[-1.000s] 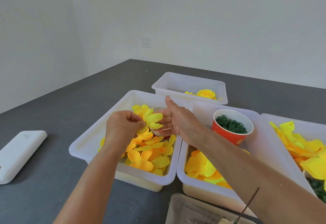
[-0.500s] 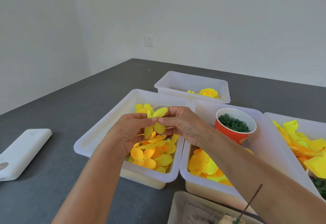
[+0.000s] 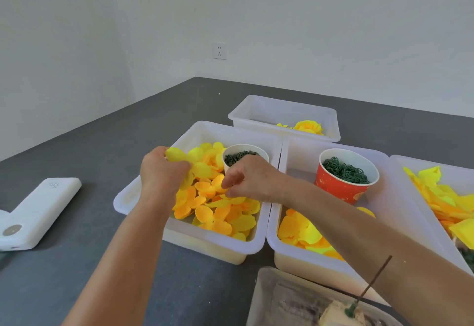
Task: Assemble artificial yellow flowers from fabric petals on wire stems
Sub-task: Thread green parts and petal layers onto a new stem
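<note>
Dark grey surface (image 3: 107,146) running back to the wall corner, and the petal tub (image 3: 143,197) sits on it near the middle. Touching its right side, a second white tub (image 3: 289,259); right of that again, a third (image 3: 410,171). Behind the petal tub, a smaller tub (image 3: 256,110). Well left of it, a white power bank (image 3: 38,213). In front and right, a clear tray (image 3: 264,292).
</note>
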